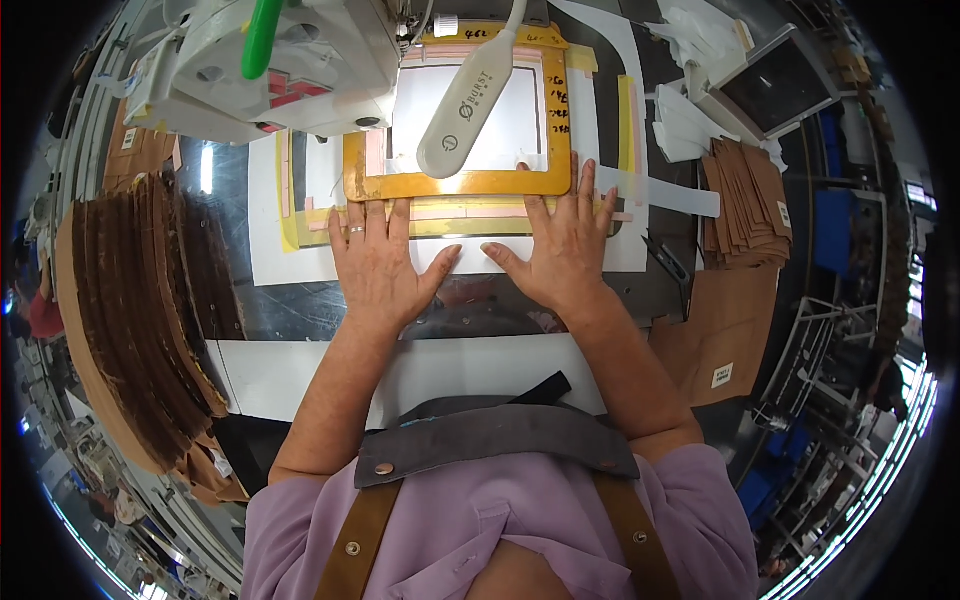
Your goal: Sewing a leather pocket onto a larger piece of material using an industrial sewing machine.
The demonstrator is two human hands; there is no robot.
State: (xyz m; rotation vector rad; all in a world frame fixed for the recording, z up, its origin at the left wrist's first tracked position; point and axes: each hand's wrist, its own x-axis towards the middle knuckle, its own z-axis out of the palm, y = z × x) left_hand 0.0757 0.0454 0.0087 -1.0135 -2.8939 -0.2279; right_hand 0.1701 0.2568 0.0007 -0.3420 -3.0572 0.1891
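Observation:
My left hand (378, 262) lies flat, fingers apart, with its fingertips at the lower left edge of a yellow rectangular frame (460, 185). Spread beside the frame's lower right corner is my right hand (565, 250), also flat, its fingers over the taped border of a white template sheet (285, 268). Neither hand grips anything. Yellow and pink tape strips (470, 210) run along the template between the two hands. Through the frame's opening a white surface (425, 105) shows. A pale lamp head (462, 120) hangs over the frame and hides part of it.
A white sewing machine head (300, 70) with a green part stands at upper left. Brown layered pieces (130, 320) are stacked at left. On the right are more brown pieces (745, 205), a translucent strip (665, 192), dark thread snips (668, 262) and a screen (785, 85).

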